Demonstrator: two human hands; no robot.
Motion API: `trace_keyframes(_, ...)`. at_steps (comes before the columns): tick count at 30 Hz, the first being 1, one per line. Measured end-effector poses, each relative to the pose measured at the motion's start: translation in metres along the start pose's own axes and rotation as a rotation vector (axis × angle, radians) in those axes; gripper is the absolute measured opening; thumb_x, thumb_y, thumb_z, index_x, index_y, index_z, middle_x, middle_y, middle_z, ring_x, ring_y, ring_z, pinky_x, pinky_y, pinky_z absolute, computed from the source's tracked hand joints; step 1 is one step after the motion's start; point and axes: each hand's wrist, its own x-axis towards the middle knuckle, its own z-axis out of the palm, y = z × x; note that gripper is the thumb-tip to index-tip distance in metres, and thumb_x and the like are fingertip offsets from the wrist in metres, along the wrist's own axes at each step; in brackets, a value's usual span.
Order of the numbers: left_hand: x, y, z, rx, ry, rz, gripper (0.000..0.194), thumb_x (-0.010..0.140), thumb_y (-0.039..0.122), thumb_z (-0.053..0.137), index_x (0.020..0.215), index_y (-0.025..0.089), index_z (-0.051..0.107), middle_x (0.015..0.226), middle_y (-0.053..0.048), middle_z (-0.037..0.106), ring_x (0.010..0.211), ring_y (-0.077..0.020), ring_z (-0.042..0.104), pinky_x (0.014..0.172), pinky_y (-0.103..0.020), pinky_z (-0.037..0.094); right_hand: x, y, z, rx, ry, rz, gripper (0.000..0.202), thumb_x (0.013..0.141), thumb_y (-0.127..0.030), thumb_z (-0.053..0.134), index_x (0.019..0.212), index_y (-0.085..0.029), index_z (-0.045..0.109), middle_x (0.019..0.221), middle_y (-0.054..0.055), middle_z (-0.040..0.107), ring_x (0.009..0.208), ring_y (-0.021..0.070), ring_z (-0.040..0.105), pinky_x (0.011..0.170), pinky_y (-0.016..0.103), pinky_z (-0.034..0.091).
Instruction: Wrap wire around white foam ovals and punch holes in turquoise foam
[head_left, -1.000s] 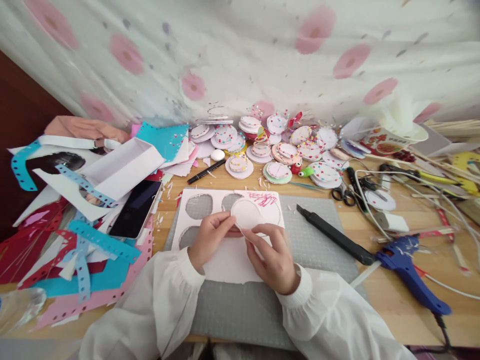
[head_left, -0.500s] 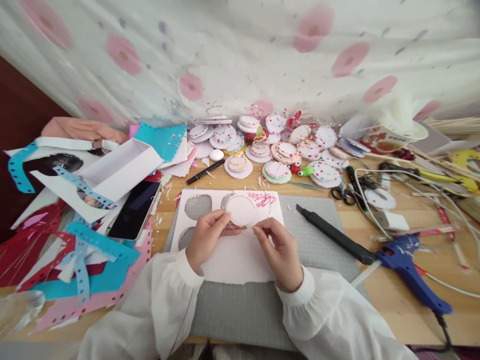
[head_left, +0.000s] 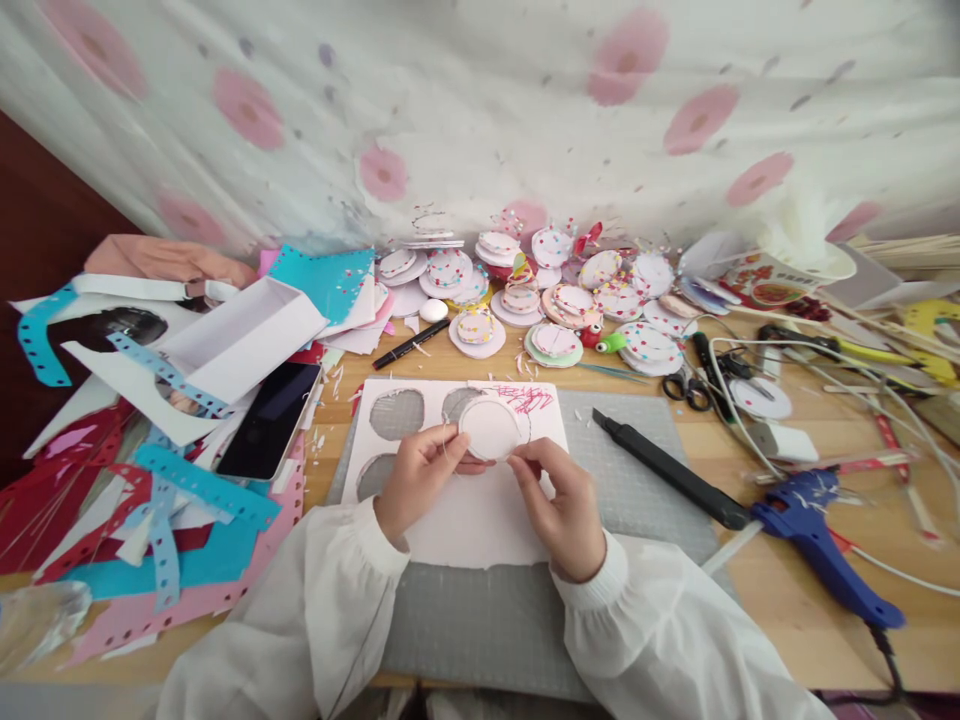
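A round white disc [head_left: 489, 428] is pinched at its left edge by my left hand [head_left: 422, 478], whose fingers are closed on it. Round the disc's rim runs a thin wire or cord, with a loose bit curving out near my left fingers. At the disc's lower right edge, my right hand [head_left: 561, 505] has its thumb and forefinger pressed together on that thin strand. Beneath both hands lies a white board [head_left: 472, 530] with round holes cut out and red scribbles at its upper right. The board rests on a grey cutting mat [head_left: 480, 625].
Several decorated layered discs [head_left: 555, 342] stand at the back. On the right are a black utility knife [head_left: 667, 465], a blue glue gun [head_left: 832, 550], scissors [head_left: 686, 390] and cables. Paper scraps [head_left: 206, 485], a phone [head_left: 268, 420] and a white box [head_left: 244, 335] crowd the left.
The disc has shifted slightly right and down between my hands. The loose strand now bows out beside my left fingers. My right hand has barely moved.
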Motion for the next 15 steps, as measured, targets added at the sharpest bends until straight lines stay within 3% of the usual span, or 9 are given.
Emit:
trace_keyframes(9,-0.0004,-0.0022,-0.0006,0.041,-0.043,0.033,0.022,0.086,0.037,0.058,0.086,0.018,0.068,0.084,-0.001,0.071,0.075,-0.0219,0.071,0.074,-0.035,0.06,-0.001,0.0037,0.0021,0.065,0.014,0.113,0.013,0.089,-0.025,0.054,0.079,-0.018,0.06,0.068,0.001,0.058,0.061,0.0121,0.051,0.059,0.025,0.042)
trace_keyframes(15,-0.0004,-0.0004,-0.0015,0.047,-0.047,0.011,0.025,0.084,0.039,0.059,0.082,0.015,0.067,0.079,-0.002,0.072,0.074,-0.0218,0.071,0.074,-0.035,0.06,-0.0021,0.0053,0.0042,0.147,0.041,0.228,0.022,0.088,-0.032,0.055,0.071,-0.019,0.053,0.063,-0.002,0.052,0.059,0.0115,0.046,0.058,0.025,0.039)
